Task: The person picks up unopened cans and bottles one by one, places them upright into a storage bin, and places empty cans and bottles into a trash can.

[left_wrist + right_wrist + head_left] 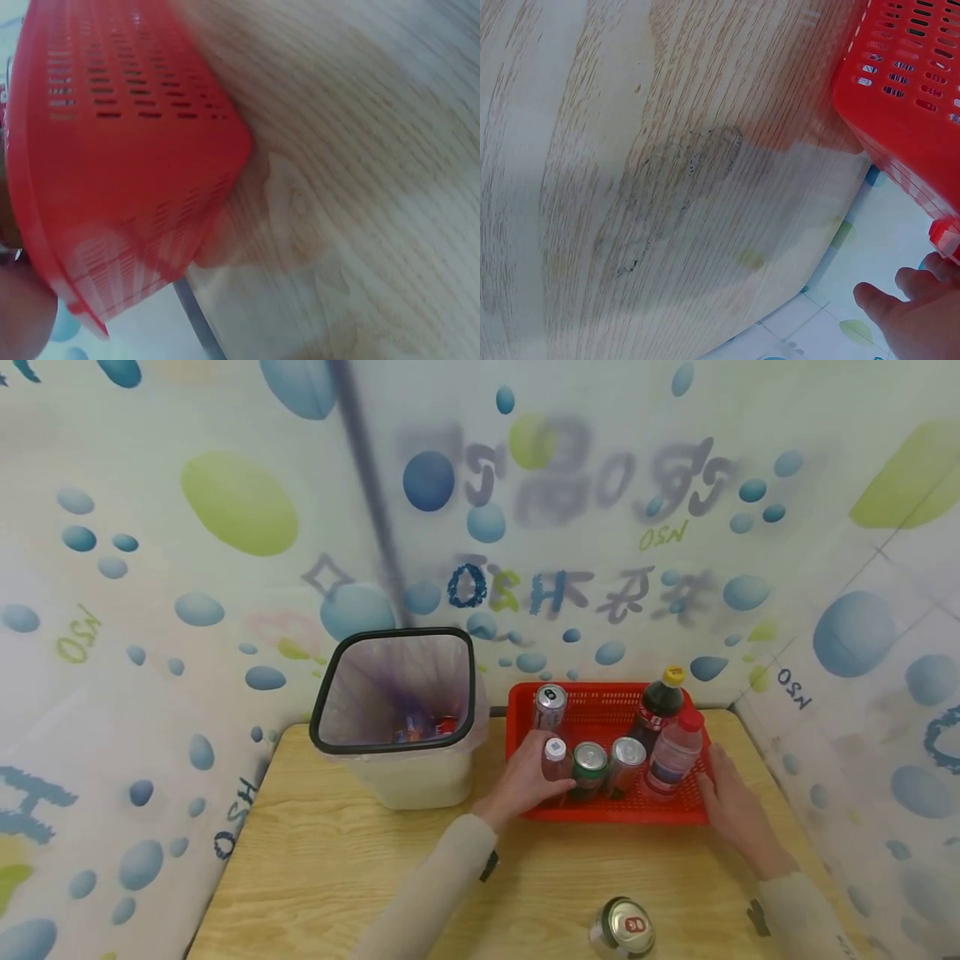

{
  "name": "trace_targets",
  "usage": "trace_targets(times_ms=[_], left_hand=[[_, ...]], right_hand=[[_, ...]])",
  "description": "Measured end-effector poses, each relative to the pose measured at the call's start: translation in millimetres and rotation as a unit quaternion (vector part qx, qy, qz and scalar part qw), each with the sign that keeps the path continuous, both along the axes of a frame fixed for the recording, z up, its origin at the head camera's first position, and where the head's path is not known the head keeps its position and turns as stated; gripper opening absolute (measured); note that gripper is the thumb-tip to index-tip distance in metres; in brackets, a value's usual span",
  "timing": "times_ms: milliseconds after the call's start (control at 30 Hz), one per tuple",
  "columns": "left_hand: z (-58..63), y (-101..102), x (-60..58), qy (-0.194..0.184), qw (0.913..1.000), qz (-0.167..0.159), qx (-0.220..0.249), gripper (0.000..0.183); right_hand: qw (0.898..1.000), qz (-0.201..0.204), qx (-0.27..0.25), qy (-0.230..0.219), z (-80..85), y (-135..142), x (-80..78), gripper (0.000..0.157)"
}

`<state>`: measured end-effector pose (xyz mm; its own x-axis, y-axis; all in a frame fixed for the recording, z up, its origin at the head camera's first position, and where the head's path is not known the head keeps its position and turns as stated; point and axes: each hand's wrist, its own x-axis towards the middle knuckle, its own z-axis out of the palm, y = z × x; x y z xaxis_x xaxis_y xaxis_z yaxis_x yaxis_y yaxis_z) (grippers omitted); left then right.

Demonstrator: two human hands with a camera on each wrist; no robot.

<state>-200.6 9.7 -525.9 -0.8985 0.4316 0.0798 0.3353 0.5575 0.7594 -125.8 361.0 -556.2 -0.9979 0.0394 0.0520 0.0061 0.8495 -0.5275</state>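
Note:
A red perforated plastic basket (600, 815) stands on the wooden table, holding several drinks. At its left end my left hand (525, 781) holds a small clear bottle (555, 760) with a white cap, fingers and thumb around it. Beside that bottle stand a green can (589, 768) and a silver-topped can (626, 764); another can (550, 706) is behind. On the right are a yellow-capped cola bottle (657, 710) and a red-capped clear bottle (674, 756). My right hand (738, 810) lies along the basket's right side, fingers extended; whether it touches the rim is hard to tell.
A white bin (420, 777) with a black rim and clear liner stands left of the basket, some items inside. A lone can (624, 928) is at the table's front. Patterned walls (600, 635) enclose the table's back and sides.

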Motion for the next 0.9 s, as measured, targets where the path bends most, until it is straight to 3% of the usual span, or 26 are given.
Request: trace_targets(times_ms=[167,433,767,900], left_hand=[[-2.0,-6,-4.4,-0.015,0.9991,-0.034,0.019,0.067],[-5.5,-7,-10.0,-0.011,0.9993,-0.017,0.031,0.068],[-4.3,-2,-13.3,-0.013,0.9998,-0.015,0.005,0.072],[-6.6,-1,-12.0,-0.019,0.9998,-0.009,0.002,0.084]], right_hand=[[1.000,0.004,-0.001,0.009,0.2,0,1.2,0.065],[1.000,0.007,-0.009,0.004,-0.7,1,2.1,0.068],[1.000,0.000,-0.008,0.003,0.4,0,0.9,0.068],[1.000,0.000,-0.007,0.007,0.0,0,1.1,0.068]])
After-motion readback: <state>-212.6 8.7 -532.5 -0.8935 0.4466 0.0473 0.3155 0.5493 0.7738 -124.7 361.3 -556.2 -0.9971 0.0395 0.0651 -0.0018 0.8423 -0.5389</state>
